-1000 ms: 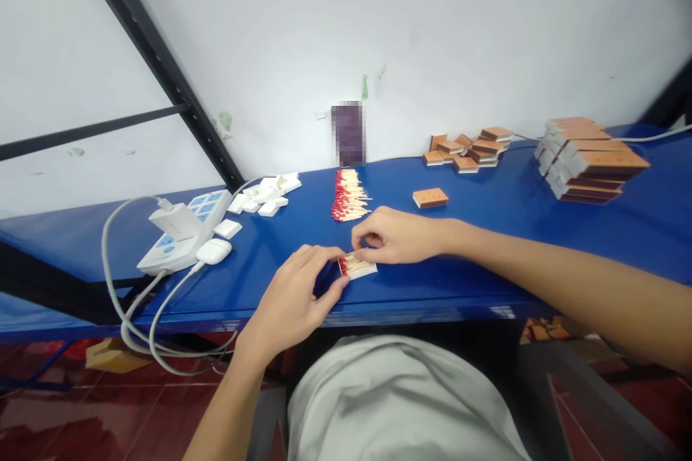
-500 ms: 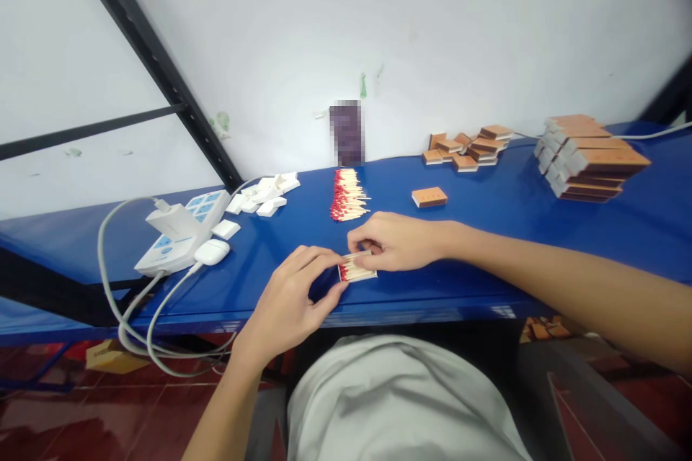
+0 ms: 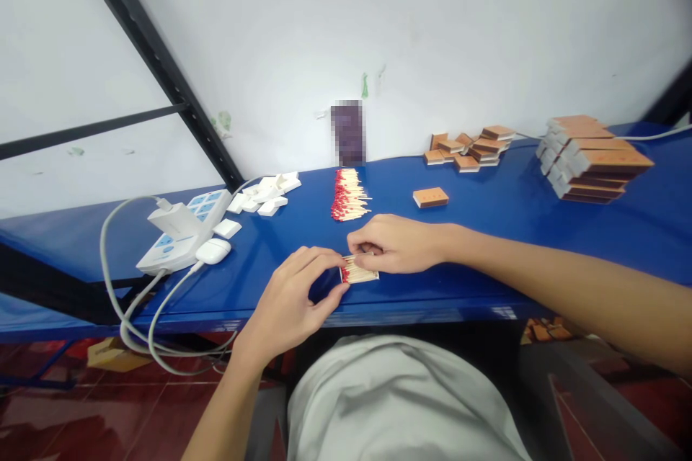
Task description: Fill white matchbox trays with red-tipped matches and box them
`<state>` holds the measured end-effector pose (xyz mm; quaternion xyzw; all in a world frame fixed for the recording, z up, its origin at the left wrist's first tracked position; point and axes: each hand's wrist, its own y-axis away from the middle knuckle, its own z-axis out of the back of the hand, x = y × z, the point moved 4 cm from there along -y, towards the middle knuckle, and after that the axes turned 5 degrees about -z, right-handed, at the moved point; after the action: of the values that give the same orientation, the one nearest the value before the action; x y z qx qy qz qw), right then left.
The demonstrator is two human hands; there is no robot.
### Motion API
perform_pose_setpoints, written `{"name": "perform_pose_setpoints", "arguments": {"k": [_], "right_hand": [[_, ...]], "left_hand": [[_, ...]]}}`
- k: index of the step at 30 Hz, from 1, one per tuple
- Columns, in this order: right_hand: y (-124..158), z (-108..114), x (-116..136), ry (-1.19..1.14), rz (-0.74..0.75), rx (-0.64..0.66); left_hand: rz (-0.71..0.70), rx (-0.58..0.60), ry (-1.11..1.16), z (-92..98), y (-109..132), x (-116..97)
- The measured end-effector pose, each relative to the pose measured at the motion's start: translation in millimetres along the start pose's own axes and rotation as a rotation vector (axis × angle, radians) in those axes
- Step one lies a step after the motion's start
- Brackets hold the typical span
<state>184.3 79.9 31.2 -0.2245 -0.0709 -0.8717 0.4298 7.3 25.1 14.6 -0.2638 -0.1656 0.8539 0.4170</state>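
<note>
Near the front edge of the table lies a small white matchbox tray [image 3: 376, 276] filled with matches [image 3: 360, 271], their red heads toward the left. My left hand [image 3: 295, 295] grips the tray's left end between thumb and fingertips. Over the tray's far side my right hand [image 3: 403, 243] is closed, its fingers curled and its thumb on the matches; whatever its fingertips pinch is hidden. Just beyond the hands is a heap of loose red-headed matches [image 3: 351, 194]. A single orange matchbox [image 3: 431, 197] lies beyond my right wrist.
White empty trays [image 3: 264, 194] are piled at the left, beside a power strip [image 3: 176, 245] with plugs and cables. Orange matchboxes [image 3: 481, 148] lie piled at the back right, with a stacked block of matchboxes [image 3: 595, 158] farther right. A blurred dark rectangle [image 3: 348, 133] stands against the wall.
My right thumb has shifted slightly over the matches in the tray. My left hand keeps its hold, and the view has moved only a little.
</note>
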Motion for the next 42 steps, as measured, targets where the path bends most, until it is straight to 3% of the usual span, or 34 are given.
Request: {"name": "perform_pose_setpoints", "arguments": {"k": [13, 20, 27, 35, 42], "right_hand": [[-1.5, 1.4, -1.0, 0.156, 0.006, -0.027], [-9.4, 10.8, -35.8, 0.372, -0.26, -0.268], [-10.7, 8.7, -41.0, 0.438, -0.33, -0.23], [-11.2, 6.5, -37.7, 0.405, -0.292, -0.173], [-6.0, 29.4, -48.2, 0.487, -0.485, -0.259]], "left_hand": [[0.018, 0.047, -0.028, -1.2, -2.1, 0.2], [0.028, 0.06, -0.048, -1.0, -2.1, -1.5], [0.032, 0.056, -0.055, -0.9, -2.3, -1.5], [0.031, 0.06, -0.054, -0.7, -1.9, -2.2], [0.033, 0.055, -0.057, -1.0, -3.1, -2.3]]}}
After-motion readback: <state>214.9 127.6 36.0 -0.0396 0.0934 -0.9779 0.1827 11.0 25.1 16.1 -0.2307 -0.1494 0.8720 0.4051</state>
